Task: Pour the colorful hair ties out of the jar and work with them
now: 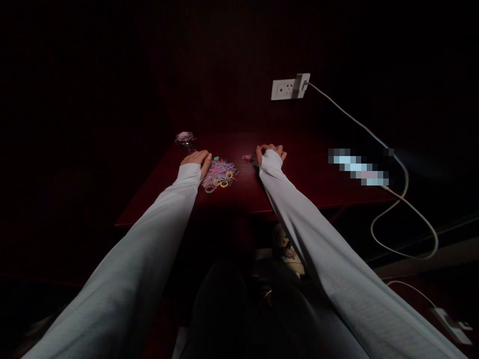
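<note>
A heaped pile of small coloured hair ties point(219, 174), mostly purple and pink with some yellow rings, lies on the dark red table. My left hand point(195, 159) rests at the pile's left side, its fingers laid out and its thumb by the hair ties; nothing shows in its grasp. To the right of the pile, my right hand point(272, 151) is on the table with its fingers curled together. Whatever may be between those fingertips is hidden. Just left of it lies a little pink bunch point(247, 157). Behind my left hand stands a clear jar point(186, 141) with something pinkish at its top.
The table point(157, 194) meets a dark wall bearing a white socket point(283, 89) with a charger plugged in. A white cable point(348, 112) loops down past the right edge to a pixelated bright object point(357, 168). A power strip point(451, 324) lies low at right.
</note>
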The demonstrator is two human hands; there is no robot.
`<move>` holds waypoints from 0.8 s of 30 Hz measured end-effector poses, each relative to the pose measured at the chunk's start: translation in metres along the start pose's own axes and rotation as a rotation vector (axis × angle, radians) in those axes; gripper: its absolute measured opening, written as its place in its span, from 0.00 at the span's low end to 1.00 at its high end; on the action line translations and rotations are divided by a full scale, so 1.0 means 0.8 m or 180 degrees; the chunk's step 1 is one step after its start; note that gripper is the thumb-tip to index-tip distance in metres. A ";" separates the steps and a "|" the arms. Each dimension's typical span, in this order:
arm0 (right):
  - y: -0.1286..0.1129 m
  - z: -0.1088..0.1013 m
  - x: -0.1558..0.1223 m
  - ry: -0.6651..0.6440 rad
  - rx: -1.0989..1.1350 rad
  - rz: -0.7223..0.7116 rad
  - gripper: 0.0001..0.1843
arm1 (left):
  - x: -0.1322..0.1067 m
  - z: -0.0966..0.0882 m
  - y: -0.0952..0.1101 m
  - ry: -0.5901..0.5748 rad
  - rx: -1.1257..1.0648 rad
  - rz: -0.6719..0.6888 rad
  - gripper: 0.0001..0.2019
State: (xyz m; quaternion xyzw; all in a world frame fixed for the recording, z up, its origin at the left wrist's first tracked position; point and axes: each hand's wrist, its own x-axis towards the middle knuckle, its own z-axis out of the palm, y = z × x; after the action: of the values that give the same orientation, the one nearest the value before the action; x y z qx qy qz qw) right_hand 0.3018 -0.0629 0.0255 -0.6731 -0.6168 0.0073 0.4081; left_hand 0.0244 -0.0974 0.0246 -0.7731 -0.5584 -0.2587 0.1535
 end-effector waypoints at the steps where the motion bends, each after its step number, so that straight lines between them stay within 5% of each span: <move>1: -0.001 -0.001 0.000 -0.0014 0.0007 0.0019 0.18 | 0.000 0.000 0.000 0.0003 0.0003 0.0004 0.17; 6: -0.013 -0.008 -0.007 -0.0068 0.0063 -0.0208 0.17 | -0.001 -0.006 0.010 -0.0021 0.0038 -0.0067 0.16; 15: -0.058 -0.002 -0.041 -0.0991 0.0446 -0.1765 0.13 | 0.001 -0.007 0.012 -0.0148 0.0175 -0.0026 0.17; 24: -0.065 -0.001 -0.046 -0.1156 0.0458 -0.1800 0.12 | 0.000 -0.007 0.011 -0.0100 0.0147 0.0023 0.19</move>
State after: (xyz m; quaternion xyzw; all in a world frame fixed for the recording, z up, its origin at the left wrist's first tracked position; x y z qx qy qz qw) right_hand 0.2503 -0.0988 0.0368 -0.4327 -0.8394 0.0572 0.3239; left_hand 0.0315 -0.1031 0.0296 -0.7753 -0.5638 -0.2330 0.1635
